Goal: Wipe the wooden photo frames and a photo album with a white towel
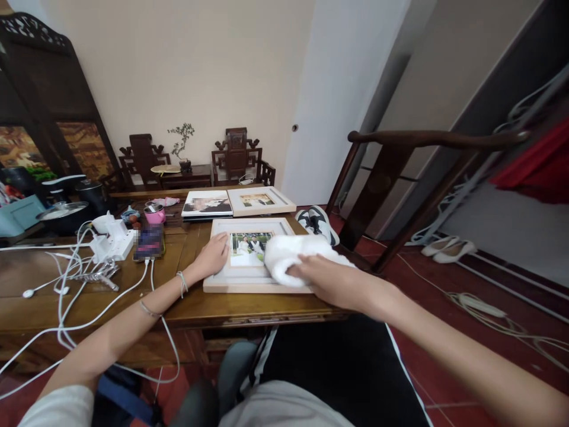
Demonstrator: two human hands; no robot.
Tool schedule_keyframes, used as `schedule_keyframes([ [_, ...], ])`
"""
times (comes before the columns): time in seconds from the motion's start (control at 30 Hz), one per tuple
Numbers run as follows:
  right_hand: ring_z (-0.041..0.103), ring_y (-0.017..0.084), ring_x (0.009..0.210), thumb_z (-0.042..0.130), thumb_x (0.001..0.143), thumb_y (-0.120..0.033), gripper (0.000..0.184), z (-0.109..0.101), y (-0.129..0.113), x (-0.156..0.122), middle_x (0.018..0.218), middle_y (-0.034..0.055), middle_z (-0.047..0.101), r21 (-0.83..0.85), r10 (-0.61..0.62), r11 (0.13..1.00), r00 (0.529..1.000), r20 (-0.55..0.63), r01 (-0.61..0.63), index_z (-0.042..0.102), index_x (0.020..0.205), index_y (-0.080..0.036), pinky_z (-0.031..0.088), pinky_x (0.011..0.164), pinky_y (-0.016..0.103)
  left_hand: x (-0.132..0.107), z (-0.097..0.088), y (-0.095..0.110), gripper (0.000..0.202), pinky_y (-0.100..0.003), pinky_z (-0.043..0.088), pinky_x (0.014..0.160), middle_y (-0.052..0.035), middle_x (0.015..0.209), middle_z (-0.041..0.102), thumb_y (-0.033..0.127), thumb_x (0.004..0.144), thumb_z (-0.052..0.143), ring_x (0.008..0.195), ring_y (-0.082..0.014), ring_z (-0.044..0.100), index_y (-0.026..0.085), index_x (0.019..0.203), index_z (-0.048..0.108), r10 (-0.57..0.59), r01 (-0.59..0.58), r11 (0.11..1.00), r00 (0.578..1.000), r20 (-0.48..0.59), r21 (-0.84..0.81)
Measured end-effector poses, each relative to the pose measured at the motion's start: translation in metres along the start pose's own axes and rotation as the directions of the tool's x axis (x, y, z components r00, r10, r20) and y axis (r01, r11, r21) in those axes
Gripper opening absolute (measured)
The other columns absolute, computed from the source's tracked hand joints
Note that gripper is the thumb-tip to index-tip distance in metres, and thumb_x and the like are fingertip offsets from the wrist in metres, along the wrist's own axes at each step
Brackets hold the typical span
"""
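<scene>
A light wooden picture frame lies flat near the front edge of the table, with a photo of two people in a pale mat. My left hand rests on the frame's left side, its fingers laid over the rim. In my right hand is a bunched white cloth, pressed onto the right part of the frame. The cloth covers the photo's right edge and much of the frame's right side.
Behind are a second framed photo and a stack of prints. Left stand a power strip with tangled white cables, a phone and a pink cup. A wooden chair holding sneakers is at the right.
</scene>
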State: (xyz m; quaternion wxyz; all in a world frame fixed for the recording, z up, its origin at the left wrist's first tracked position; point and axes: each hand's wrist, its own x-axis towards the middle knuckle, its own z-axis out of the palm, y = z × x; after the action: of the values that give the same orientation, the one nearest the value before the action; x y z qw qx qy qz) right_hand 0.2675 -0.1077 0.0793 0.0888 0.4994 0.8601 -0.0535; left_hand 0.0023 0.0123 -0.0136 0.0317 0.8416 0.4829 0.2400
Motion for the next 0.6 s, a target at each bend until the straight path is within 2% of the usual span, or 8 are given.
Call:
schedule_keyframes([
  [0.1,0.059,0.023,0.097,0.040,0.076,0.002,0.054,-0.013,-0.014,-0.029,0.104,0.0101,0.063,0.067,-0.048,0.997,0.998,0.047,0.045,0.062,0.118,-0.024,0.043,0.085,0.030,0.000,0.000,-0.001,0.042,-0.042,0.034,0.112,-0.0175,0.138,0.049,0.025,0.091,0.034,0.131,-0.0259,0.043,0.009,0.127,0.049,0.004,-0.004,1.000,1.000,0.004,0.016],
  [0.17,0.059,0.023,0.096,0.040,0.076,0.002,0.055,-0.017,-0.019,-0.030,0.103,0.0099,0.063,0.070,-0.057,0.996,0.998,0.023,0.055,0.062,0.119,-0.024,0.043,0.084,0.029,-0.001,-0.001,-0.001,0.042,-0.042,0.034,0.112,-0.0182,0.137,0.049,0.025,0.092,0.034,0.131,-0.0262,0.043,0.008,0.127,0.049,0.012,-0.012,1.000,1.000,0.006,0.025],
  [0.33,0.053,0.030,0.113,0.038,0.074,0.006,0.053,-0.010,-0.037,0.008,0.110,0.0166,0.063,-0.058,-0.058,0.997,0.998,-0.021,0.057,0.064,0.116,-0.014,0.039,0.093,0.039,-0.001,-0.001,0.000,0.043,-0.041,0.035,0.111,-0.0187,0.137,0.049,0.025,0.092,0.033,0.130,-0.0260,0.044,0.007,0.128,0.049,0.006,-0.006,0.999,1.000,-0.006,0.032],
  [0.47,0.056,0.030,0.106,0.040,0.076,0.004,0.045,-0.007,-0.064,0.038,0.103,0.0164,0.064,-0.064,-0.195,0.979,0.978,-0.071,0.191,0.066,0.109,-0.013,0.039,0.091,0.042,-0.001,0.000,-0.002,0.042,-0.042,0.036,0.110,-0.0167,0.137,0.049,0.025,0.091,0.034,0.129,-0.0254,0.045,0.010,0.128,0.049,-0.009,0.009,1.000,1.000,-0.016,0.012],
  [0.6,0.054,0.031,0.109,0.042,0.076,0.002,0.039,-0.004,-0.077,0.049,0.104,0.0177,0.064,-0.103,-0.269,0.962,0.948,-0.169,0.254,0.067,0.102,-0.011,0.037,0.094,0.044,0.000,-0.001,-0.004,0.041,-0.040,0.036,0.110,-0.0150,0.137,0.051,0.024,0.090,0.038,0.129,-0.0243,0.046,0.012,0.128,0.049,0.035,-0.035,0.999,0.999,-0.014,-0.009],
])
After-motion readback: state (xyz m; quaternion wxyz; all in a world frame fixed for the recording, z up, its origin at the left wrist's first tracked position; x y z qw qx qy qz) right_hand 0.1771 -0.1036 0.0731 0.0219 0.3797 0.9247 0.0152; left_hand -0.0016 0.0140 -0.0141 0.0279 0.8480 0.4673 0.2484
